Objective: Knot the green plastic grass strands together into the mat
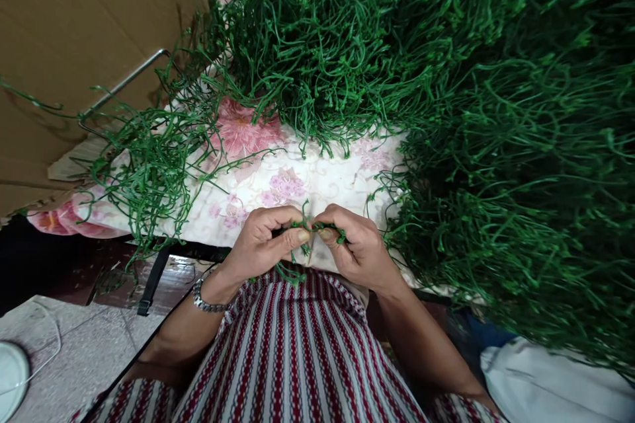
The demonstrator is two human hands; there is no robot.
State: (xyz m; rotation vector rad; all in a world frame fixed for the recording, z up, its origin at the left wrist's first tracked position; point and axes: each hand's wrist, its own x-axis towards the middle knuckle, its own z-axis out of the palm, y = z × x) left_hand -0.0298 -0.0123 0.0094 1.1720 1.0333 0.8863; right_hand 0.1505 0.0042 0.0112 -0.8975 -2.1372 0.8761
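Note:
Over the near edge of the floral cloth (282, 182), my left hand (270, 238) and my right hand (354, 244) meet with thumbs and index fingers pinched. Between them is a small green plastic-looking stem piece (297, 272), whose curled ends hang below my left fingers. A short bit of the same green stuff pokes out of my right pinch. Beyond my hands and to the right spreads a large heap of green stems (342, 46). A smaller loose pile (153, 172) lies on the cloth at the left.
A brown cardboard panel (74, 13) with a bent metal rod (124, 82) stands at the upper left. A round white object (12, 380) sits at the lower left. White fabric (555, 383) lies at the lower right, below the heap.

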